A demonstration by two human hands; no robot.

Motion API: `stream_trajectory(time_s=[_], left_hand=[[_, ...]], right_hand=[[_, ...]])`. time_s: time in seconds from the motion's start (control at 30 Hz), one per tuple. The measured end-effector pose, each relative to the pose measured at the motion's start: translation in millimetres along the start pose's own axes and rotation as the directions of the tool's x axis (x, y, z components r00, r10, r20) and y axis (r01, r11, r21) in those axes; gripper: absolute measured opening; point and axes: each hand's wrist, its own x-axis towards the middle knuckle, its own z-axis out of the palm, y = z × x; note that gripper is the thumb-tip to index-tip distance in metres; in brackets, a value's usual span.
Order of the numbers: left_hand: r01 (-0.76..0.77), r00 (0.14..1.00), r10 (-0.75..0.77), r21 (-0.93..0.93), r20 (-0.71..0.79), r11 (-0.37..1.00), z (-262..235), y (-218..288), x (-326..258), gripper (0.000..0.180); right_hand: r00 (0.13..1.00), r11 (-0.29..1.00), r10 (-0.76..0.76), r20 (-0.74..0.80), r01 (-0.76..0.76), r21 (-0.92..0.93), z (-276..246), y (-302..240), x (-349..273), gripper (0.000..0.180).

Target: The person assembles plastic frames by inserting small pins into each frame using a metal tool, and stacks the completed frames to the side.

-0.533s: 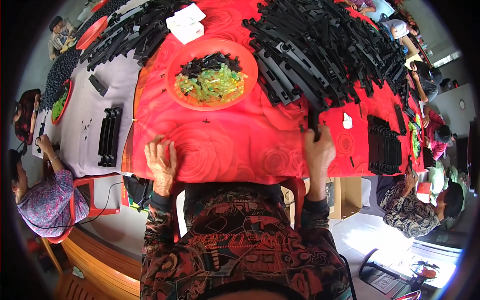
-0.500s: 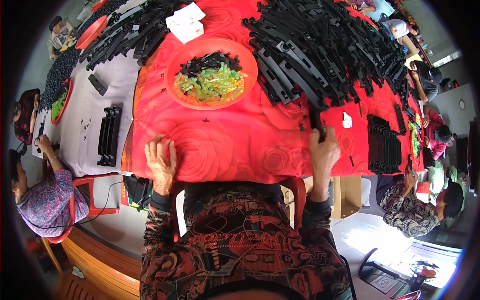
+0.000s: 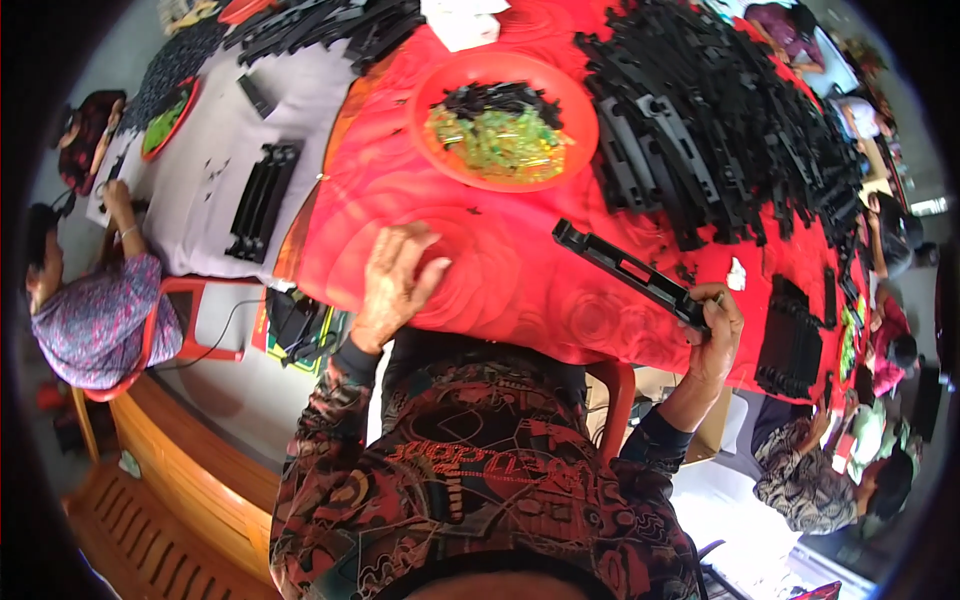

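Observation:
In my right hand [image 3: 716,335] is a long black plastic housing [image 3: 625,268] with a rectangular slot, gripped at its near right end. Its other end points up and left, in front of the red bowl. My left hand [image 3: 396,278] is over the red cloth, fingers apart, holding nothing. Beyond both hands, the red plastic bowl [image 3: 420,120] holds small black pieces [image 3: 500,103] and yellow-green translucent pieces [image 3: 495,145]. A big heap of black plastic strips [image 3: 720,130] lies at the far right of the cloth.
A neat stack of black strips [image 3: 790,335] sits right of my right hand. More strips [image 3: 262,205] stand on the grey cloth [image 3: 215,220] at left. A white tissue box [image 3: 465,25] is behind the bowl. People sit along both sides, one in a patterned top [image 3: 100,320] at left.
My right hand has drawn a black housing away from the heap, toward me and rightward. My left hand has opened its fingers and lifted slightly. The whole view has tilted.

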Motion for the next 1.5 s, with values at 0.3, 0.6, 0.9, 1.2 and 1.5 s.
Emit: stream_trajectory(time_s=[0.3, 0.6, 0.9, 1.2, 1.5], left_hand=[[-0.039, 0.997, 0.046, -0.122, 0.058, 0.992, 0, 25, 9, 0.055], [0.081, 0.989, -0.067, -0.106, 0.128, 0.991, 13, -8, -22, 0.038], [0.147, 0.985, -0.144, -0.028, 0.093, 0.989, 22, -19, -21, 0.037], [0.160, 0.977, -0.159, 0.006, 0.142, 0.987, 23, -21, -24, 0.036], [0.156, 0.972, -0.162, 0.049, 0.168, 0.987, 23, -23, -25, 0.037]], right_hand=[[0.946, 0.991, 0.042, 0.322, -0.081, 0.109, 66, 30, 13, 0.018], [0.942, 0.997, 0.070, 0.328, -0.052, -0.062, 101, 66, 29, 0.013], [0.993, 0.952, -0.053, 0.102, 0.081, -0.294, 101, 100, 50, 0.010], [0.971, 0.953, -0.179, 0.159, 0.211, -0.215, 125, 54, 65, 0.005], [0.875, 0.677, -0.223, 0.429, 0.456, -0.578, 179, 31, 133, 0.009]])
